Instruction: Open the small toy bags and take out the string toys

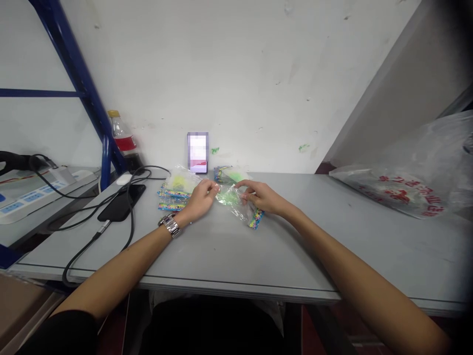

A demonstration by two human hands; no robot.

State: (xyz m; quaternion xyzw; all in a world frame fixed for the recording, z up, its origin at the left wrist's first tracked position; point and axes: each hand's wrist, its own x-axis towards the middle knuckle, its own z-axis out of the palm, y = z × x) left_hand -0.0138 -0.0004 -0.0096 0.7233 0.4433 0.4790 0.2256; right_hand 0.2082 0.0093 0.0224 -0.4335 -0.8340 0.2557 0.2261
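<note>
Both hands, left hand (201, 197) and right hand (260, 197), pinch a clear packet (231, 199) of green pieces just above the grey table (236, 256). More packets (173, 190) lie at ten o'clock, a white wall (236, 74) at twelve.

The screen of the upright phone (197, 152), leaning on the wall behind the clear packet (236, 202), is blurred; nothing on it can be read. The packet's green contents are too small to identify, and the fingers of the left hand (199, 198) and right hand (263, 196) cover its upper edge. The stack of packets (173, 192) left of the clear packet sits partly behind the left hand. Right of the clear packet, the red print on the plastic bag (410, 190) is illegible, and the frame edge cuts the bag off. Far left, the power strip (25, 199) is cropped.
</note>
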